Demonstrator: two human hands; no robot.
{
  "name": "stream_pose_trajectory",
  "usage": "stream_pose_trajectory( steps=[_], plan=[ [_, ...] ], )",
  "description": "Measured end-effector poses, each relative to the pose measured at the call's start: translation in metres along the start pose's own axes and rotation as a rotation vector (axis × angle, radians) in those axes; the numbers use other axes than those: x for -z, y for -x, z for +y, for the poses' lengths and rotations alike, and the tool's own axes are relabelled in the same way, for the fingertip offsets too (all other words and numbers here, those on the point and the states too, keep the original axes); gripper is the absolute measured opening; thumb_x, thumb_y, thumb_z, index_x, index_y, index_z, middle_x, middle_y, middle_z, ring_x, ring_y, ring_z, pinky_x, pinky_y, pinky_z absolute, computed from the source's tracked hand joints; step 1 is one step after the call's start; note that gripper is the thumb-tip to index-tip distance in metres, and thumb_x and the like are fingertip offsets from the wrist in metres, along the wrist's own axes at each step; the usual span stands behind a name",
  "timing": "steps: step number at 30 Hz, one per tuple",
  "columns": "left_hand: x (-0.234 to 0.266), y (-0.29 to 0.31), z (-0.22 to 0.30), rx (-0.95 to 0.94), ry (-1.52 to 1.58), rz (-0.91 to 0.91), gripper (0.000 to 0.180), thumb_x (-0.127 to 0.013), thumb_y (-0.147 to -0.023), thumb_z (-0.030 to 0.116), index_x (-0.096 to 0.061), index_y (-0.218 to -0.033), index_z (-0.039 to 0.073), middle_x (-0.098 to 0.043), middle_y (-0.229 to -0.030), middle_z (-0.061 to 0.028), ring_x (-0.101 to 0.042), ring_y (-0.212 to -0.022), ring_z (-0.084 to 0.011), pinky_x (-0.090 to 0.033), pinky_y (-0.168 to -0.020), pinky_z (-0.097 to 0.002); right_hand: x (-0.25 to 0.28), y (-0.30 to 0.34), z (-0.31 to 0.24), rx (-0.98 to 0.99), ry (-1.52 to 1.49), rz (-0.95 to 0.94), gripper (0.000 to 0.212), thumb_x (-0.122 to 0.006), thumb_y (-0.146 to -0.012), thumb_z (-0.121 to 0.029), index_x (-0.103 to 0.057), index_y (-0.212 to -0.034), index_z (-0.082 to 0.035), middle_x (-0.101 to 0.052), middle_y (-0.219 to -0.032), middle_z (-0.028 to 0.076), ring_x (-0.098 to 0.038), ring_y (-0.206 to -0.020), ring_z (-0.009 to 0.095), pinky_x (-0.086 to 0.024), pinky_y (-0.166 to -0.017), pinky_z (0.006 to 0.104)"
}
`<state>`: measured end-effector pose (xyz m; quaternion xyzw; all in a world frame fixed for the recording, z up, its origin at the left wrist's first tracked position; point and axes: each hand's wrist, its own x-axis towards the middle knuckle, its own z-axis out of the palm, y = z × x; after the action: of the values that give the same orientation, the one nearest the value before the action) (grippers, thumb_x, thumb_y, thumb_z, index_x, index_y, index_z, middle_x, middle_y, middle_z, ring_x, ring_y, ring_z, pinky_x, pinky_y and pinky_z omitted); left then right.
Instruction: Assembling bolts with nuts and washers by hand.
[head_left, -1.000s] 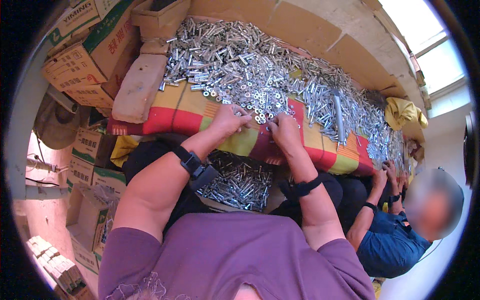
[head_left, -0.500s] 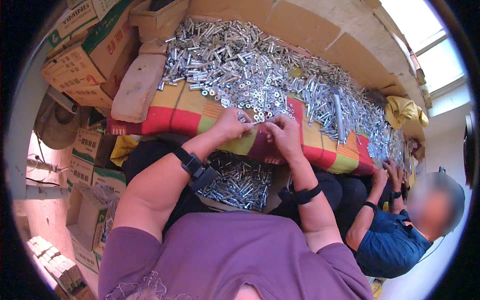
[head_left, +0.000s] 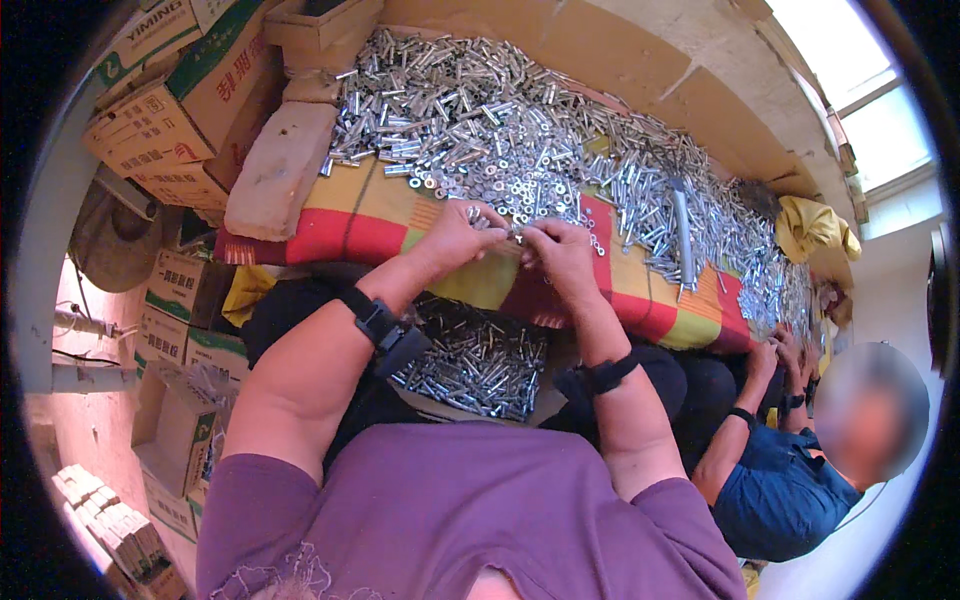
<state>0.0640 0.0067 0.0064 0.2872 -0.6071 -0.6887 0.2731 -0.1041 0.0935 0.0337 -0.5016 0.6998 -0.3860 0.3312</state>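
Note:
Both my hands meet over the front edge of a checked cloth, fingertips nearly touching. My left hand point(head_left: 462, 238) is closed, with small shiny metal parts point(head_left: 475, 214) showing between its fingers; their exact kind is too small to tell. My right hand point(head_left: 564, 258) is pinched at a tiny piece near the left fingertips, largely hidden by the fingers. Just beyond them lies a pile of washers and nuts point(head_left: 520, 190). Behind it spreads a large heap of metal sleeves and bolts point(head_left: 450, 85).
A box of bolts point(head_left: 480, 370) sits below the cloth point(head_left: 345, 235). A pale block point(head_left: 280, 170) lies at the left, near stacked cartons point(head_left: 165, 130). A grey bar point(head_left: 683, 235) rests on the right heap, by a yellow cloth point(head_left: 815, 228). A co-worker point(head_left: 785, 490) works at the right.
The slim metal piece that spanned between my fingertips no longer shows there. My right hand has shifted slightly left and up, closer to the left one.

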Motion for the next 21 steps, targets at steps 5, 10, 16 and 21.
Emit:
stream_pose_trajectory(
  steps=[5, 10, 16, 21],
  plan=[
    [-0.005, -0.011, 0.002, 0.072, -0.136, 0.011, 0.011, -0.069, -0.077, 0.011, -0.067, -0.084, 0.003, -0.059, -0.062, -0.0018, -0.05, -0.046, -0.0069, -0.039, -0.042, -0.0232, -0.005, 0.008, -0.001, 0.334, 0.811, 0.097, 0.016, -0.066, -0.075, -0.017, -0.061, -0.083, -0.004, -0.056, -0.085, 0.015, -0.058, -0.079, 0.038, -0.048, -0.068, 0.0464],
    [-0.017, -0.013, -0.002, 0.049, -0.197, -0.02, 0.011, -0.072, -0.075, 0.011, -0.068, -0.079, 0.002, -0.06, -0.06, -0.0034, -0.05, -0.044, -0.0078, -0.04, -0.041, -0.0252, 0.015, 0.02, 0.006, 0.3, 0.475, 0.159, 0.018, -0.066, -0.077, -0.012, -0.059, -0.089, -0.002, -0.061, -0.078, 0.012, -0.062, -0.07, 0.027, -0.052, -0.063, 0.0353],
    [-0.017, -0.001, 0.015, 0.107, -0.117, 0.016, 0.01, -0.069, -0.075, 0.011, -0.066, -0.08, 0.003, -0.065, -0.067, -0.0031, -0.046, -0.044, -0.0043, -0.035, -0.039, -0.02, 0.024, 0.029, -0.01, -0.009, -0.442, 0.156, 0.01, -0.063, -0.082, -0.005, -0.062, -0.089, 0.003, -0.062, -0.076, 0.006, -0.06, -0.063, 0.011, -0.053, -0.053, 0.0237],
    [-0.026, 0.002, 0.014, 0.123, -0.022, -0.082, 0.01, -0.07, -0.077, 0.012, -0.067, -0.079, 0.003, -0.065, -0.065, -0.0036, -0.047, -0.044, -0.0049, -0.034, -0.04, -0.0205, 0.017, 0.025, -0.007, -0.068, -0.414, 0.075, 0.016, -0.064, -0.08, -0.002, -0.067, -0.095, 0.002, -0.062, -0.079, 0.006, -0.061, -0.065, 0.012, -0.054, -0.055, 0.0235]
  ],
)
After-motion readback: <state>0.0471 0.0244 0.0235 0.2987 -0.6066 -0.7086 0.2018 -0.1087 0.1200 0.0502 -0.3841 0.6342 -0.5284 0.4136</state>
